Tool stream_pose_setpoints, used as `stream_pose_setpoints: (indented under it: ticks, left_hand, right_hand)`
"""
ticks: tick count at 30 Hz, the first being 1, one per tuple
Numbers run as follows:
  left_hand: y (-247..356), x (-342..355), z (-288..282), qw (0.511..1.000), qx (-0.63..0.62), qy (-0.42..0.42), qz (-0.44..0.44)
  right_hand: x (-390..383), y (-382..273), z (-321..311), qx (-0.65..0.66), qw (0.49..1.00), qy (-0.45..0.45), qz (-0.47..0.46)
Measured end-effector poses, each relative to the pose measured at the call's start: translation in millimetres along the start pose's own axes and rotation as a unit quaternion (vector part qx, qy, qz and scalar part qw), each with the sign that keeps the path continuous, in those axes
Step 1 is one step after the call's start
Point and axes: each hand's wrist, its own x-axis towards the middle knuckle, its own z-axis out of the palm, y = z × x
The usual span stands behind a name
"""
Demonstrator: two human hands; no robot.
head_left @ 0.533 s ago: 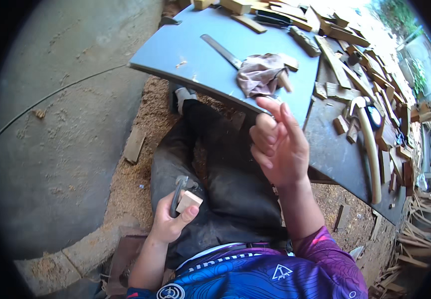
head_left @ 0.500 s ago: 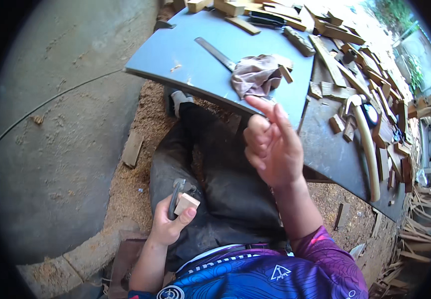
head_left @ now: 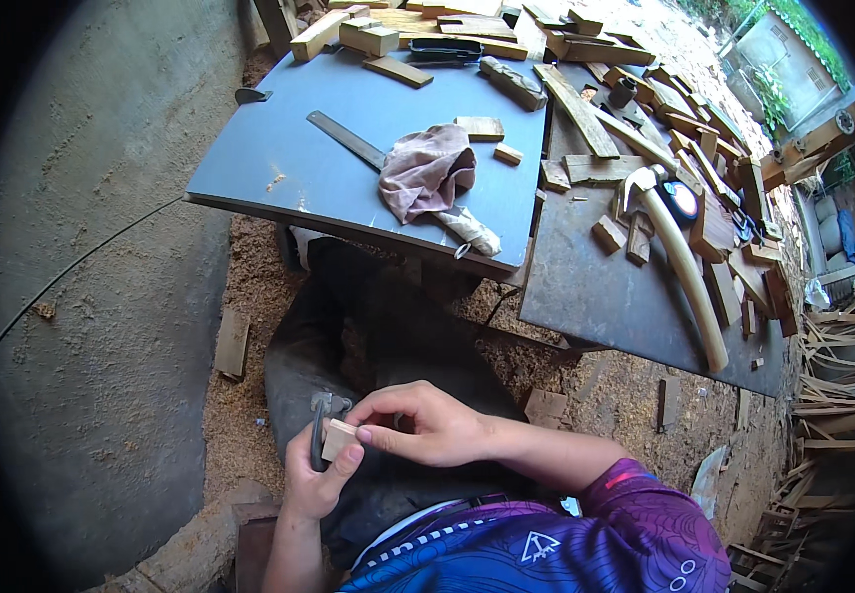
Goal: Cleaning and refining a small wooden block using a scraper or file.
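Note:
In my left hand [head_left: 314,479] I hold a small pale wooden block [head_left: 340,442] together with a dark, curved metal tool [head_left: 318,435] whose kind I cannot make out. The thumb lies along the block, and the tool's grey metal end sticks up past the fingers. My right hand [head_left: 427,425] has come in from the right, its thumb and fingertips closed at the block's upper right edge. Part of the tool's end is hidden behind those fingers. Both hands are above my lap.
Ahead is a blue-grey board [head_left: 249,158] with a metal ruler [head_left: 343,136], a crumpled cloth [head_left: 425,173] and wood offcuts. A hammer [head_left: 684,262] lies on the darker tabletop [head_left: 595,287] at right, beside piled wood pieces. A concrete wall [head_left: 101,296] borders the left; sawdust covers the floor.
My right hand has come down from its raised position over the board's edge to the block in my left hand. The view has shifted, so the board sits farther left.

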Motion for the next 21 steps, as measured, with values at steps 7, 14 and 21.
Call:
stream_pose_setpoints:
  ticks: [7, 14, 21]
  left_hand:
    - [-6.9, 0.9, -0.2, 0.998, 0.040, -0.030, 0.024]
    - [-4.0, -8.6, 3.6, 0.998, 0.056, -0.034, 0.014]
    - [0.4, -11.2, 4.6, 0.995, 0.082, -0.054, 0.033]
  right_hand:
    - [-4.7, 1.8, -12.5, 0.077, 0.987, -0.076, 0.118]
    - [-6.7, 6.6, 3.3, 0.196, 0.965, -0.058, 0.162]
    - [-8.3, 8.7, 18.3, 0.042, 0.999, -0.009, 0.020]
